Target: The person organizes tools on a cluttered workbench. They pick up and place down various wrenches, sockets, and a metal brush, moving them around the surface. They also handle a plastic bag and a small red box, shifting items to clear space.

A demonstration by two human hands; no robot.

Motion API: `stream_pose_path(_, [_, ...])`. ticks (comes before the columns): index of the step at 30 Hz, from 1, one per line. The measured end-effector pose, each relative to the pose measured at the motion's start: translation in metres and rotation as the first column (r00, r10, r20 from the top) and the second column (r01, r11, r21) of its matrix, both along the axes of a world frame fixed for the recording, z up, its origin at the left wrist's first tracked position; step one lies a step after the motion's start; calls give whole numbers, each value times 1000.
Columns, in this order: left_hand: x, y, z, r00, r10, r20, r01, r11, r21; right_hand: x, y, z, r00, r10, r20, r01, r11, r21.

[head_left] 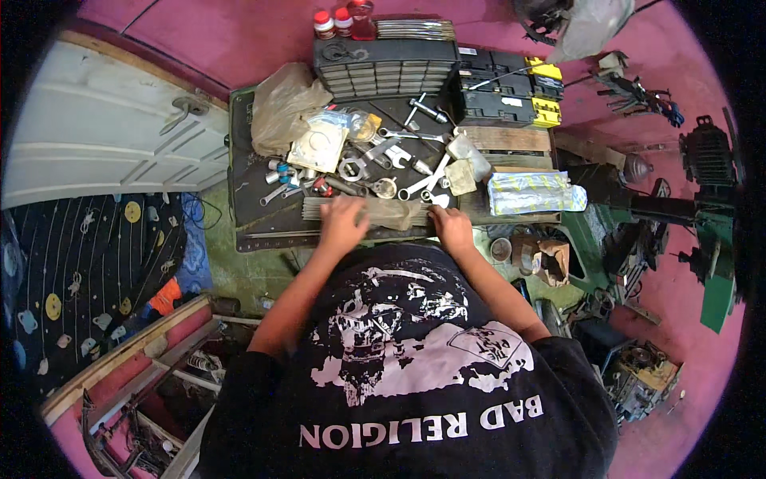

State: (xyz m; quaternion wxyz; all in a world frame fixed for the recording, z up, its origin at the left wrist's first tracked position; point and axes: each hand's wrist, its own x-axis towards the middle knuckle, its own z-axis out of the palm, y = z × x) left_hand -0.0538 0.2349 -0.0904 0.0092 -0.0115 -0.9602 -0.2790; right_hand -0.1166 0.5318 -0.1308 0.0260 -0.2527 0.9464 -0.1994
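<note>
A long flat bundle of thin grey rods, partly covered by cloudy plastic, lies along the near edge of the workbench. Over its left part my left hand curls its fingers, slightly blurred. My right hand closes around the right end, thumb side toward the rods. Just beyond the bundle are combination wrenches, a large open-end wrench, a round metal piece and a red-and-black item. The undersides of both hands' fingers are hidden.
A drawer cabinet stands at the back, with red bottles on top. Black-and-yellow cases sit to its right. A plastic bag lies back left, a silver-blue wrapped package at right. Green machinery stands far right.
</note>
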Motion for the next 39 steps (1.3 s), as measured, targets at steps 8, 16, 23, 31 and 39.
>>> stream_pose_path(8, [95,-146,-34,934,334,128,-276,900,-337,16,-16,19,942,-329,61,316,935,159])
stream_pose_path(16, [75,-186,-36,978,-140,153,184,929,-322,34,-88,38,988,-136,-77,130,988,-78])
stream_pose_path(23, [49,-199,-44,934,-302,191,345,900,-264,41,-200,37,959,274,77,-257,950,-176])
stream_pose_path(31, [39,-219,-38,923,-238,303,269,961,-66,55,-242,6,937,316,150,-332,939,95])
stream_pose_path(39, [49,-228,-39,932,-264,246,273,962,-1,64,-256,-9,967,253,45,-255,932,259])
